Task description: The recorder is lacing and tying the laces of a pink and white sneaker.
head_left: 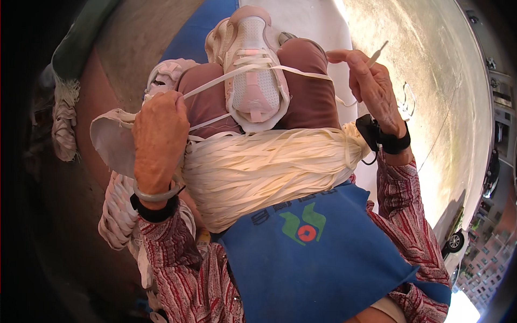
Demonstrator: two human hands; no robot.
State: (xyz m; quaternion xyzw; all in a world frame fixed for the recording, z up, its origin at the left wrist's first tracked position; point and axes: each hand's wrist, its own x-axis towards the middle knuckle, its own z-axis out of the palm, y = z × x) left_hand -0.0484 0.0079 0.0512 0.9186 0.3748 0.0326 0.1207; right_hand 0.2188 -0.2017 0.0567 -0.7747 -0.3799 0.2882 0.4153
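Observation:
My left hand (159, 134) is closed on a cream flat cord (215, 83) at the left of my knees. The cord runs taut across a pale pink sneaker (250, 70) on my raised foot to my right hand (374, 89). That hand pinches the cord together with a thin white needle-like tool (378, 54) that sticks up past the fingers. A thick bundle of the same cream cord (258, 172) lies across my lap, on a blue apron (318, 253). Below my left hand hangs a woven cream piece (116, 137).
A knotted cream woven length (64, 118) hangs at the far left beside a green cloth (81, 37). More woven work (116, 215) drapes by my left elbow. A sunlit pavement (431, 81) stretches to the right, with parked cars (455, 242) and buildings at the rim.

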